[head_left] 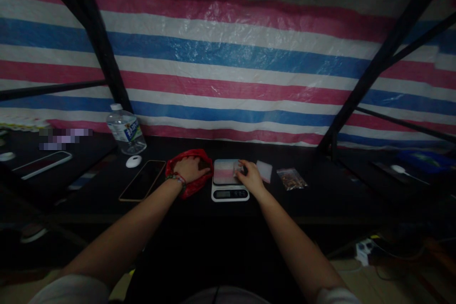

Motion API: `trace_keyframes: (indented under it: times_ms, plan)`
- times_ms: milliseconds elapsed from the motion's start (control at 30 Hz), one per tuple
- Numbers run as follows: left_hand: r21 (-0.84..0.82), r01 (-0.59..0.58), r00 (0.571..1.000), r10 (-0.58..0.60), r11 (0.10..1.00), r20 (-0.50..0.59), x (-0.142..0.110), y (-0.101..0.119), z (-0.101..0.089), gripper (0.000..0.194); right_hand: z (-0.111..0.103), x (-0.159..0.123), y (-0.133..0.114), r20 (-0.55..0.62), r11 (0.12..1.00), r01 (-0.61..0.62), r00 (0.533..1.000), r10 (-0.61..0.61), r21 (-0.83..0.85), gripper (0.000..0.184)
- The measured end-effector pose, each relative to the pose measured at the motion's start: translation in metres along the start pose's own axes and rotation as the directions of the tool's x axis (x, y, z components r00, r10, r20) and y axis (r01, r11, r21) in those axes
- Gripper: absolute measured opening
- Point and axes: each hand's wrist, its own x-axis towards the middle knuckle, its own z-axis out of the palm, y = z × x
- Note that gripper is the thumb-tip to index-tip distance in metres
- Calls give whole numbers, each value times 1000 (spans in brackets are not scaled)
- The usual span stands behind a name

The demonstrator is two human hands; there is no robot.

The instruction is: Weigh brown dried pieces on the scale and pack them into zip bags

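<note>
My left hand (188, 169) reaches into a red plastic bag (194, 191), its fingers and thumb apart over dark brownish contents too dim to name. A beaded bracelet circles that wrist. To the right of the bag stands a white digital kitchen scale (230, 194) with a shiny square top. Above the scale's right side, my right hand (251, 176) pinches a small clear plastic bag (236, 169) between thumb and fingers. Just beyond this hand lies a stack of flat clear bags (264, 171). Farther right is a filled zip bag (291, 179) of small brown pieces.
Left of the red bag lie a phone (143, 181) and a white earphone case (134, 161). A clear plastic bottle (125, 129) stands behind them. Dark metal posts (103, 52) frame the black table (199, 210), with striped sheeting (228, 85) behind. A white cable plug (399, 169) lies far right.
</note>
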Motion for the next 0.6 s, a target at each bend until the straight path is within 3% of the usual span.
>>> trace_keyframes:
  times_ms: [400, 600]
  plan:
    - [-67, -12, 1000, 11, 998, -15, 1, 2, 6, 43, 0, -2, 1, -18, 1000, -24, 1000, 24, -8, 40]
    - [-57, 7, 1000, -6, 998, 17, 1, 4, 5, 50, 0, -2, 2, -35, 1000, -23, 999, 23, -10, 39]
